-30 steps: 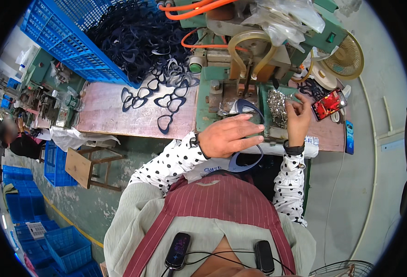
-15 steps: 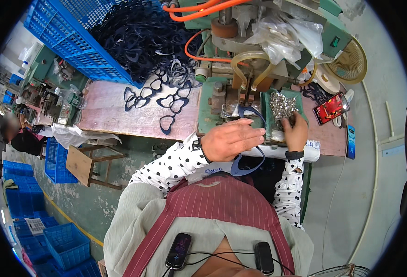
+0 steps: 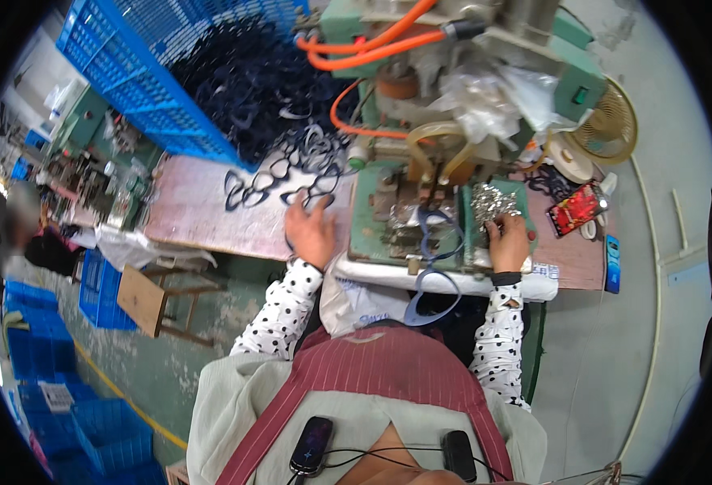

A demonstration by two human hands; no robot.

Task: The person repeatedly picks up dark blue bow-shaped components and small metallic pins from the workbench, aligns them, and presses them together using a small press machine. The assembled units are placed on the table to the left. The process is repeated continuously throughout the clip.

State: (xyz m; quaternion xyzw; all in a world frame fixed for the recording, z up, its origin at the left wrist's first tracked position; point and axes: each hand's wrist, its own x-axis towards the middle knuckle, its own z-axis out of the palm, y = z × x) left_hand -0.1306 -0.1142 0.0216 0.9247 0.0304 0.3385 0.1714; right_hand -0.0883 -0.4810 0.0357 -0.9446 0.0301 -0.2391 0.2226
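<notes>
My left hand (image 3: pixel 311 233) reaches over the pink tabletop with its fingers apart, their tips at the dark blue loop-shaped pieces (image 3: pixel 273 179) spread there. My right hand (image 3: pixel 508 242) is at the green tray on the right, thumb and fingers bent together at a heap of small shiny metal parts (image 3: pixel 493 202). Whatever lies between those fingertips is too small to make out. Between my hands stands a green press machine (image 3: pixel 366 218). A blue double-loop piece (image 3: pixel 438 301) lies under its tool and hangs over the front edge, with neither hand on it.
A big blue crate (image 3: pixel 150 101) full of dark loop pieces leans at the back left. Orange hoses (image 3: pixel 372 50) and plastic bags (image 3: pixel 485 101) hang about the machine. A red-screened phone (image 3: pixel 576 210) and a fan (image 3: pixel 606 125) are at right. A wooden stool (image 3: pixel 142 299) stands left.
My left hand has moved from the blue piece at the machine leftward to the loose pieces on the table. My right hand stays at the metal parts. The view has shifted slightly.
</notes>
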